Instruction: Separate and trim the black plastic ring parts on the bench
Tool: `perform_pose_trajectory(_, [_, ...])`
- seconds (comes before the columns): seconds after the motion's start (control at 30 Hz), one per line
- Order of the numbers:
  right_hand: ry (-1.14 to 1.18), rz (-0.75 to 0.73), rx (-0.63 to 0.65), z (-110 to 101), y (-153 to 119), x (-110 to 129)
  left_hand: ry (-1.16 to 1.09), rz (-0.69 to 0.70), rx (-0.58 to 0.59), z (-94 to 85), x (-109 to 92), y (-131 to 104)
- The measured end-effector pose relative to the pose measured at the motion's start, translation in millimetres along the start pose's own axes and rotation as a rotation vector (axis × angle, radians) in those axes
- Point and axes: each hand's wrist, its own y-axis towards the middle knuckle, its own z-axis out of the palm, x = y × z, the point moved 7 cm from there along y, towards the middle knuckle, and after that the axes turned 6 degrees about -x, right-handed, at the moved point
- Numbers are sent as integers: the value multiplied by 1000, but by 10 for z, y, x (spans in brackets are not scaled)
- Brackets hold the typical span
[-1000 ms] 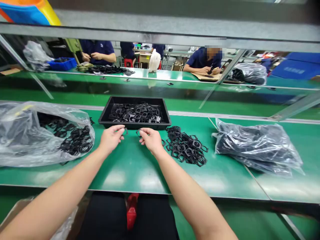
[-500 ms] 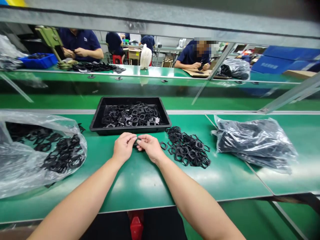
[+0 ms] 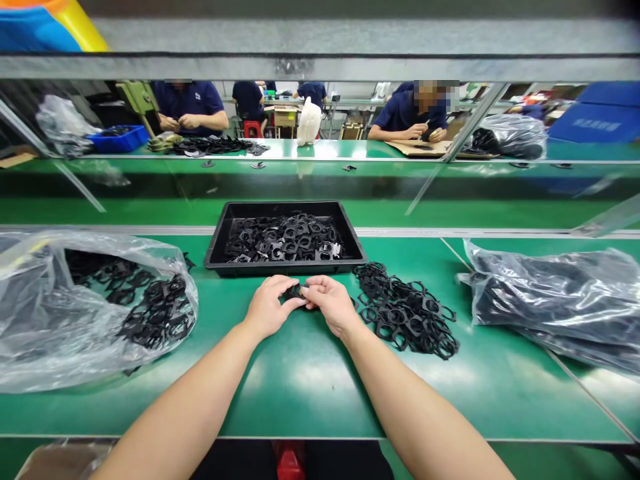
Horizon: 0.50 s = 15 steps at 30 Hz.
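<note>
Between my two hands is a small black ring-shaped part point(image 3: 294, 291), partly hidden by the fingers. My left hand point(image 3: 270, 305) grips it from the left with thumb and fingers. From the right, my right hand point(image 3: 330, 302) pinches the same part. Just beyond them stands a black tray point(image 3: 285, 268) with many black flat parts point(image 3: 290, 237) in it. Close to my right hand lies a loose pile of black ring-shaped parts point(image 3: 405, 310) on the green tabletop point(image 3: 300, 393).
An open clear plastic bag point(image 3: 65, 320) with black parts point(image 3: 160, 310) lies at the left. Filled clear bags point(image 3: 555, 293) rest at the right. Metal posts and a low rail point(image 3: 420, 232) run behind the tray. Co-workers point(image 3: 193, 110) sit across the bench.
The camera view has shifted, so the scene sits further right and a little lower. Both hands still hold the black part, with my left fingers now more open around it.
</note>
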Motion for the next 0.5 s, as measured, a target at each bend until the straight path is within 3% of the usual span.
perform_pose_trajectory(0.5, [56, 31, 8, -35, 14, -54, -2, -50, -24, -14, 49, 5])
